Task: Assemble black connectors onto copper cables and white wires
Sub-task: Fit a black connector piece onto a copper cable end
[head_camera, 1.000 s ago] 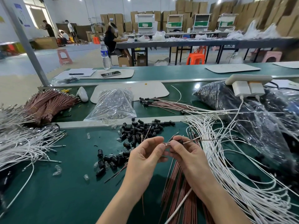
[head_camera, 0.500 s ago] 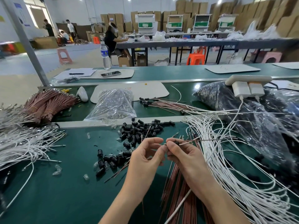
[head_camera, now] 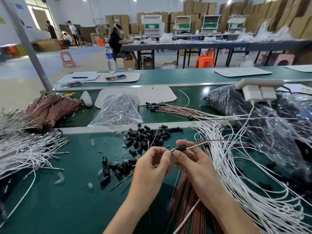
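Observation:
Both hands meet above the green bench. My right hand pinches a black connector threaded on a copper cable and white wire that run off to the right. My left hand pinches the wire tips sticking out of the connector's left end. A heap of loose black connectors lies just beyond the hands, with more to the left. Loose copper cables lie under my right wrist. A big fan of white wires spreads to the right.
White wires and bundled copper cables lie at the left. A clear bag and finished cables with connectors sit behind the divider rail. Dark plastic bags and a power strip with chargers fill the right.
The black connector has slid into clear view between my right fingers, and the wire now runs straighter to the right. Both hands stay in nearly the same spot.

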{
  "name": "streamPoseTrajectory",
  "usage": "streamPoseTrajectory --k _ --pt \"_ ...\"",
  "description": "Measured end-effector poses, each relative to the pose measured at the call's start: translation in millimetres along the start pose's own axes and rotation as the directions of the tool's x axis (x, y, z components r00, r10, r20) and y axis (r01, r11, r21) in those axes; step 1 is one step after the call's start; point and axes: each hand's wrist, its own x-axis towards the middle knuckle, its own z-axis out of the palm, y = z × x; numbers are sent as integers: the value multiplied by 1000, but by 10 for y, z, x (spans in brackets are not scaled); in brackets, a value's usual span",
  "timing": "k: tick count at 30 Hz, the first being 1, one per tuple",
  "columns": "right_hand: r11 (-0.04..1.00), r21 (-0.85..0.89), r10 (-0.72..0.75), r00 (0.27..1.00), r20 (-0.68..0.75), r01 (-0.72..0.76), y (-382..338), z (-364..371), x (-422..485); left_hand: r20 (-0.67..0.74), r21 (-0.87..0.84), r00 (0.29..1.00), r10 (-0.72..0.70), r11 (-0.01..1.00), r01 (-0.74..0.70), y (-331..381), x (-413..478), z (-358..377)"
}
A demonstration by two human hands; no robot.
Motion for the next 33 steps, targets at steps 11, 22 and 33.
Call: streamPoseTrajectory --k 11,22,33 --pt "984 -167 -71 997 -44 63 64 -7 11 85 -139 994 -64 987 75 -5 11 -35" --pt "970 -231 -90 996 -29 81 57 -19 -1 121 -26 990 -73 997 76 -30 7 -60" --pt "982 -173 -93 991 -97 76 61 31 7 84 14 984 -156 988 155 6 30 -55"
